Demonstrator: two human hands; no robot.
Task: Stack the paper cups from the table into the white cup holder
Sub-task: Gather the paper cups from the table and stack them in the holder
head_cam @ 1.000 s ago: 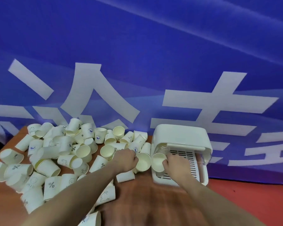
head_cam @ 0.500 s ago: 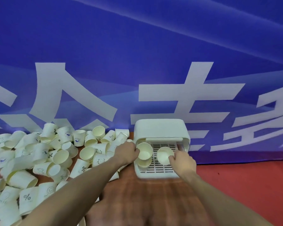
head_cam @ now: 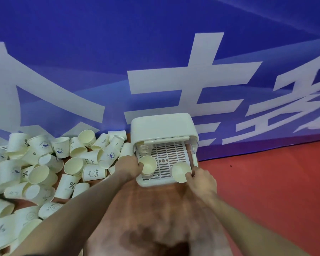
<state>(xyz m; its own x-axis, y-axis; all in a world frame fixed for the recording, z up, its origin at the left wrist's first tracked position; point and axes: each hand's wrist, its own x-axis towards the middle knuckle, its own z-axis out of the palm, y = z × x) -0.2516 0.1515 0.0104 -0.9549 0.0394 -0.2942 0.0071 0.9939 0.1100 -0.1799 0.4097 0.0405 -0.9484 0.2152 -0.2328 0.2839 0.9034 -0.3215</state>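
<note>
Cups are light, thin-walled and easily crushed, so a gentle hold at the rim suits them. Left hand [head_cam: 128,168] pinches one cup [head_cam: 147,165] over the white cup holder [head_cam: 164,126], its mouth tilted up toward the person. Right hand [head_cam: 201,180] grips another cup [head_cam: 180,171] likewise. A nested stack [head_cam: 144,149] seems to lie at the holder's back left.

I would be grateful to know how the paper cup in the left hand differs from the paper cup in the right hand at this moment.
The left hand's cream paper cup sits over the left side of the white plastic cup holder, nested on other cups; the right hand's cream paper cup is single, at the holder's right front corner. The left hand grips its cup from the left, the right hand from the near right. Both cups show open mouths toward the camera.
</note>
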